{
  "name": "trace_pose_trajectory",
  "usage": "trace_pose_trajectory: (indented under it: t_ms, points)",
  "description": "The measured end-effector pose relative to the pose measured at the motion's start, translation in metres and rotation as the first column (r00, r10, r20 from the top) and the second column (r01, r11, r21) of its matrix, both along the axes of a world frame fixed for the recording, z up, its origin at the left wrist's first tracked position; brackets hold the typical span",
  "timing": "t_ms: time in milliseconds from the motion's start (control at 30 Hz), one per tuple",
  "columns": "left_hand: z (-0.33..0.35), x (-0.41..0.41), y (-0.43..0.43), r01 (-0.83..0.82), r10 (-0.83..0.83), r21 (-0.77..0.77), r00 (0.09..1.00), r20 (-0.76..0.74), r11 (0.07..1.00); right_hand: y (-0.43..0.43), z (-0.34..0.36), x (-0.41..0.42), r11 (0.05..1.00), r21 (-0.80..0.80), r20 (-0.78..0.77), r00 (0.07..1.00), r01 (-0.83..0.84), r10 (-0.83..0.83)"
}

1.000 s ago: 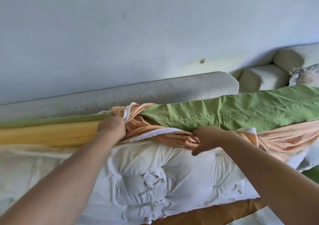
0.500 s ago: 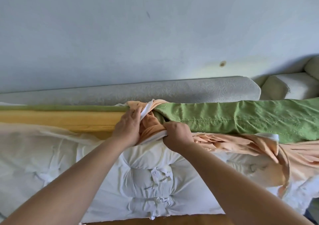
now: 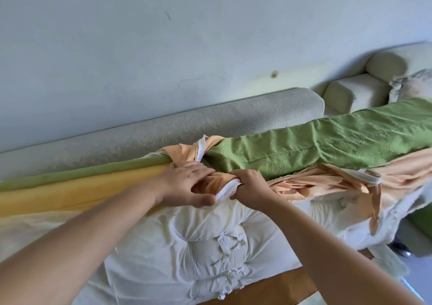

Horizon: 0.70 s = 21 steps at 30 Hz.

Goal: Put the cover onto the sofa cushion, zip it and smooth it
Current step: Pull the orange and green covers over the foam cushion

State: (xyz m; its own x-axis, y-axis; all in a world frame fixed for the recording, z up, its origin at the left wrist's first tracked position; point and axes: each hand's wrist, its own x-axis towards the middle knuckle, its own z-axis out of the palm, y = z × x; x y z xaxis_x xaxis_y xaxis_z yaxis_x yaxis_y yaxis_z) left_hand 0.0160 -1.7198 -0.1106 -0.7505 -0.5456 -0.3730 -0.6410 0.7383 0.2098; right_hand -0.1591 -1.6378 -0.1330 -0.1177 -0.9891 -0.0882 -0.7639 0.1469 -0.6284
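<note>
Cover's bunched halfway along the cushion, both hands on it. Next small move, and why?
Probably tug the white hem leftward along the cushion. The right hand grips that hem, and the left hand holds the bunched peach lining between thumb and fingers. The cushion's yellow side left of them looks bare, while the cover lies gathered to their right.

1. A pale patterned sofa runs along the wall; its backrest rises at the rear;
2. a white tufted cushion lies along it, front edge over a brown surface;
3. a frilled pillow rests on the far right section.
</note>
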Motion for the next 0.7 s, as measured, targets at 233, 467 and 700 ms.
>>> trace_pose_trajectory:
  t_ms: [233,467,700]
  points:
    - [-0.001,0.002,-0.033,0.182,-0.158,-0.483,0.983,0.090,0.856,0.010,0.025,0.016,0.999,-0.035,-0.202,0.979,0.020,-0.027]
    - [0.004,0.018,-0.035,0.270,-0.346,-0.548,0.937,-0.038,0.792,0.048,0.010,0.037,0.996,-0.093,-0.350,0.936,0.000,-0.032]
    - [0.021,0.074,0.049,0.337,-0.174,-0.513,0.924,0.339,0.789,0.030,-0.044,0.056,0.999,0.006,-0.501,0.865,0.044,-0.036]
